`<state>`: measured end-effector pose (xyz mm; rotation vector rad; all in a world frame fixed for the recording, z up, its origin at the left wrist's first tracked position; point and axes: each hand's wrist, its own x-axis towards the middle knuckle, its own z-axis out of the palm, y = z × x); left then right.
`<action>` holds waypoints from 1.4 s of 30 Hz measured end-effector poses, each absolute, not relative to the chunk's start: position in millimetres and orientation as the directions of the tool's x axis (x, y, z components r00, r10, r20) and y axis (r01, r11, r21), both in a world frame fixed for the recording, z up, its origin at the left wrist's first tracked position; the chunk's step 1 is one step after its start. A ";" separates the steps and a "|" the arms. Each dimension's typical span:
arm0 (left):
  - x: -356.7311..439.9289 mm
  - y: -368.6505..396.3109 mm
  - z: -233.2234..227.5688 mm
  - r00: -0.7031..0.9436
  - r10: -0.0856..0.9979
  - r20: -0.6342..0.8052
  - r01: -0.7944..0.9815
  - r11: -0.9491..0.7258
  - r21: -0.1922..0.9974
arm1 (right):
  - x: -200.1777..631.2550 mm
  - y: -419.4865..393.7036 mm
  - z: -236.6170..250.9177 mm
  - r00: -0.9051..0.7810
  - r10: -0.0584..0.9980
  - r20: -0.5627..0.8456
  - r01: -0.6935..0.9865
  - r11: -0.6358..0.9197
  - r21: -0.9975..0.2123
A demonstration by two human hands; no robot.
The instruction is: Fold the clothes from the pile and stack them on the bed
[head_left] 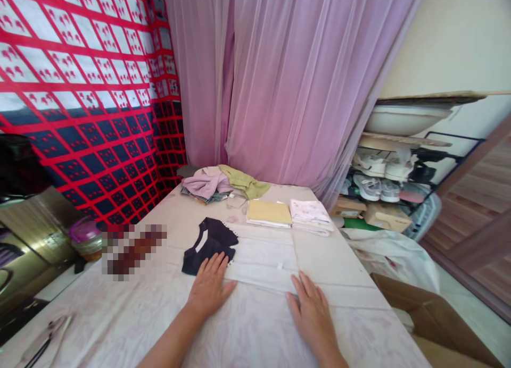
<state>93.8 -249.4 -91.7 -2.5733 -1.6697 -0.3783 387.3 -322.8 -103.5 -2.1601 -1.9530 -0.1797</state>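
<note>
While both hands lie flat on the desk (120,315), the head view shows a smoothing step in hand, as far as I can judge. The left hand (208,288) rests palm down, fingers spread, its grip released and holding nothing; its fingertips touch the near edge of the dark top (209,244) and the left end of the white folded cloth (263,256). The right hand (313,309) also lies open and flat, grip released, its fingertips on the near right corner of the white folded cloth. That cloth lies spread in the middle of the desk, directly ahead of the person, with the dark top overlapping its left side.

Beyond the white folded cloth, a yellow folded piece (269,212) and a folded white patterned piece (310,214) lie side by side. Further beyond it, to the left, a loose heap of clothes (219,183) sits against the pink curtain (287,81). To the right of the cloth, off the desk, stands a shoe rack (383,176).

The next move, I judge, calls for pinching an edge of the cloth instead of pressing it, with both hands working evenly so the fold stays square.
</note>
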 end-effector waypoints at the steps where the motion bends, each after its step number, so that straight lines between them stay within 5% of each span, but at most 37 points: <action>1: 93.2 -249.2 -94.2 0.390 0.887 0.247 0.903 -0.421 0.088 | 388.7 -323.2 -107.0 0.100 0.960 0.261 0.993 -0.081 -0.082; 7: 93.3 -249.0 -97.1 0.400 0.879 0.258 0.896 -0.434 0.091 | 394.1 -322.9 -117.3 0.074 0.941 0.329 0.995 -0.049 -0.084; 42: 103.2 -255.0 -78.6 0.264 0.958 0.115 0.942 -0.281 0.183 | 392.0 -319.6 -97.7 0.122 0.969 0.213 0.990 -0.102 -0.100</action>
